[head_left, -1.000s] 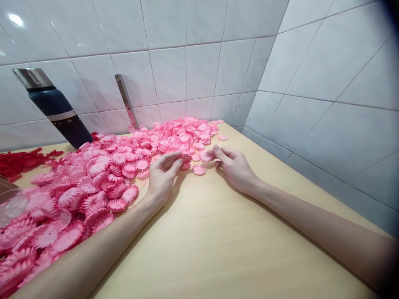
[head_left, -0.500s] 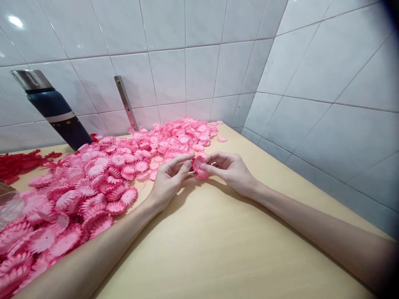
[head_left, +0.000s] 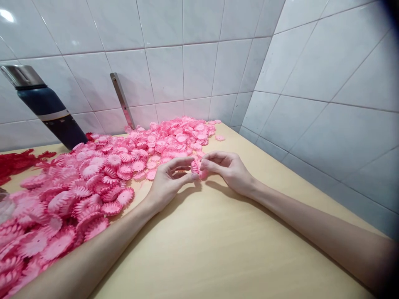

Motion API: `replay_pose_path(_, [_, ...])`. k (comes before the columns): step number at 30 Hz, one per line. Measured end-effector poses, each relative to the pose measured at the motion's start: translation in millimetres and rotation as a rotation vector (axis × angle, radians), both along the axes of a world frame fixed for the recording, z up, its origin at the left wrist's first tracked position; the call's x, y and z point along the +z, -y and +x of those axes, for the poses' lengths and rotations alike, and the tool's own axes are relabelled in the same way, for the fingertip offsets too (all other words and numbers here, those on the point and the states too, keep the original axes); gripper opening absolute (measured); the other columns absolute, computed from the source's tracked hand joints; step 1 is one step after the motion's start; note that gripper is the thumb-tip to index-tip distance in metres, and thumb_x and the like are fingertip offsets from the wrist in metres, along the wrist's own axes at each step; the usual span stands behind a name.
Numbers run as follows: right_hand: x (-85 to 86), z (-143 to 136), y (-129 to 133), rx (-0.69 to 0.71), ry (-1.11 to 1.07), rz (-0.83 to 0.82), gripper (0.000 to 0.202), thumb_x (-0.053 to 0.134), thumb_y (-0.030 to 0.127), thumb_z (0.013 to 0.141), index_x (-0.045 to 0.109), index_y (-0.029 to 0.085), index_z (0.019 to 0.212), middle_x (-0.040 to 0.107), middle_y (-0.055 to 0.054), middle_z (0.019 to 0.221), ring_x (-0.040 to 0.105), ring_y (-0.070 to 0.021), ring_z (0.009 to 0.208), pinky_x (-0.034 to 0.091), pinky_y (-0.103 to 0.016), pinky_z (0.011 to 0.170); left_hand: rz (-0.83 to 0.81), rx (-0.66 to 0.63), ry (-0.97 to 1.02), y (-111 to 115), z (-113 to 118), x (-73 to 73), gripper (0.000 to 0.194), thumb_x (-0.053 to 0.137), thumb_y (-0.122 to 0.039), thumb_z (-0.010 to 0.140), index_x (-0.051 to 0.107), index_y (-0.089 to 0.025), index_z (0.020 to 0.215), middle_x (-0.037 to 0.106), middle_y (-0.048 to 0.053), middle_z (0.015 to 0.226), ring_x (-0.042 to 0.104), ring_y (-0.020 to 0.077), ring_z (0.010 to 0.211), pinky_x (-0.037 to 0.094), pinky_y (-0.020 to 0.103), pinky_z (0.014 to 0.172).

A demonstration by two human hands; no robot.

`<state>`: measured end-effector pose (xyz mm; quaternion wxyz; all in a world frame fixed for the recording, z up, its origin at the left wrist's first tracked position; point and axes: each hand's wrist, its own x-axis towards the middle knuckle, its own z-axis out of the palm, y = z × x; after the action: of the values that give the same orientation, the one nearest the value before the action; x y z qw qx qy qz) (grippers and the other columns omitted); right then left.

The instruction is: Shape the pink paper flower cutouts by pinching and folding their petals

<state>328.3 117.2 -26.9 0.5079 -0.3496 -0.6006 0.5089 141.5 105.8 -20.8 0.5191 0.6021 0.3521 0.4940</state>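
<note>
Both arms reach out over the pale worktop (head_left: 230,241), and the left hand (head_left: 166,180) and right hand (head_left: 232,171) meet around a small pink piece (head_left: 195,166) with a frilled edge, held at the fingertips. Behind them and off to the left spreads a great heap of pink pieces (head_left: 102,170), running back to the tiled wall (head_left: 199,68). A dark blue bottle (head_left: 51,112) with a metal cap stands at the back left, near some red pieces (head_left: 18,162); a metal strip (head_left: 121,99) is at the wall.
</note>
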Motion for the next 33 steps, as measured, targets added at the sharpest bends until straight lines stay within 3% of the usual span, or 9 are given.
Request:
replay_pose_path(5, [0.9, 2.7, 1.3, 0.074, -0.041, -0.094, 0.034, 0.082, 0.031, 0.065, 0.07, 0.015, 0.093, 0.074, -0.007, 0.085, 0.07, -0.0212, 0.08, 0.058, -0.039, 0.077, -0.002, -0.038, -0.014, 2.1, 1.6, 1.3, 0.037, 0.078, -0.021, 0.068, 0.069, -0.018, 0.104, 0.072, 0.008, 0.101, 0.067, 0.0215, 0.097, 0.054, 0.037, 0.088])
replay_pose_path(12, [-0.5, 5.7, -0.2, 0.043, -0.043, -0.162, 0.032, 0.085, 0.028, 0.061, 0.063, 0.017, 0.082, 0.075, -0.004, 0.073, 0.071, -0.0205, 0.072, 0.057, -0.035, 0.073, -0.039, -0.021, -0.045, 4.0, 2.9, 2.2, 0.03, 0.079, -0.022, 0.066, 0.07, -0.017, 0.095, 0.072, 0.007, 0.096, 0.067, 0.0216, 0.094, 0.054, 0.036, 0.087])
replay_pose_path(18, [-3.7, 5.4, -5.6, 0.027, -0.159, -0.19, 0.031, 0.085, 0.022, 0.059, 0.06, 0.017, 0.076, 0.072, -0.002, 0.07, 0.068, -0.0167, 0.066, 0.053, -0.028, 0.064, -0.054, 0.021, 0.019, -0.9, 1.2, -0.4, 0.027, 0.079, -0.022, 0.065, 0.068, -0.018, 0.089, 0.069, 0.005, 0.098, 0.065, 0.0185, 0.092, 0.054, 0.032, 0.084])
replay_pose_path(24, [-6.5, 6.1, -9.0, 0.009, -0.185, -0.142, 0.018, 0.08, 0.015, 0.061, 0.067, 0.018, 0.073, 0.065, 0.002, 0.068, 0.059, -0.0104, 0.061, 0.046, -0.023, 0.057, -0.121, 0.039, 0.063, -2.0, -1.5, -1.9, 0.029, 0.078, -0.027, 0.068, 0.066, -0.017, 0.092, 0.068, 0.004, 0.093, 0.065, 0.0172, 0.084, 0.056, 0.032, 0.074])
replay_pose_path(30, [-5.2, 6.6, -5.8, 0.039, -0.024, -0.091, 0.01, 0.071, 0.024, 0.071, 0.075, 0.017, 0.077, 0.07, -0.005, 0.076, 0.063, -0.0187, 0.075, 0.05, -0.034, 0.074, -0.039, -0.018, 0.016, -2.4, -3.3, -3.1, 0.034, 0.08, -0.02, 0.066, 0.069, -0.018, 0.098, 0.071, 0.004, 0.097, 0.066, 0.0192, 0.094, 0.055, 0.032, 0.085])
replay_pose_path(33, [-2.5, 5.0, -2.7, 0.064, 0.013, -0.049, 0.014, 0.076, 0.028, 0.07, 0.072, 0.016, 0.074, 0.07, -0.005, 0.075, 0.064, -0.0183, 0.072, 0.051, -0.033, 0.071, -0.005, -0.077, -0.008, -1.0, -3.0, -2.0, 0.035, 0.081, -0.016, 0.064, 0.07, -0.017, 0.098, 0.072, 0.005, 0.095, 0.067, 0.0203, 0.093, 0.056, 0.034, 0.086])
